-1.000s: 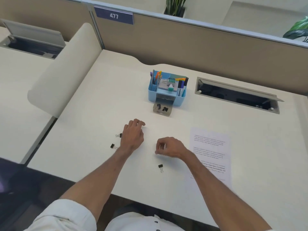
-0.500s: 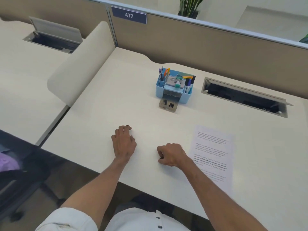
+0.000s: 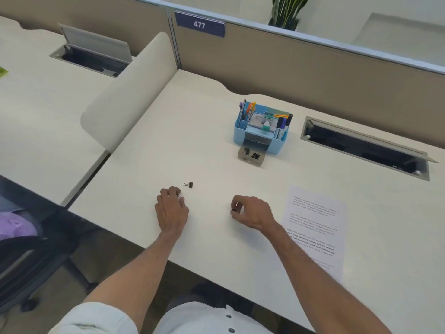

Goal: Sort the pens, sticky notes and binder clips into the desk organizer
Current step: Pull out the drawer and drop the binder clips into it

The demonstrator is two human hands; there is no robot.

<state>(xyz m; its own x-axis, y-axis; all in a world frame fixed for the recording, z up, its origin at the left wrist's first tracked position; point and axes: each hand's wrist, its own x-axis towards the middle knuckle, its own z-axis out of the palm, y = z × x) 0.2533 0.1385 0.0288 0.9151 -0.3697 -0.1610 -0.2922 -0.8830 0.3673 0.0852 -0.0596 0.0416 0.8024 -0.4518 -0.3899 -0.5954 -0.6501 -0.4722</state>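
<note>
Near table point(image 3: 216, 239) edge: left hand point(image 3: 171, 210), grip curled over a wire glint point(image 3: 179, 195), hold cannot be told; right hand point(image 3: 252, 212), grip pinching one small dark clip point(image 3: 232, 210); open table between. Beyond, one loose binder clip point(image 3: 188, 184), long axis left-right, handles pointing left. Far: one blue organizer point(image 3: 278, 145), drawer point(image 3: 251, 161) pulled out in front, clips point(image 3: 254, 155) inside.

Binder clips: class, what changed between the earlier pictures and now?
The right hand picked up the binder clip near it and pinches it. The left hand moved over its two; one loose clip now lies beyond its fingertips. Organizer and paper unchanged.
</note>
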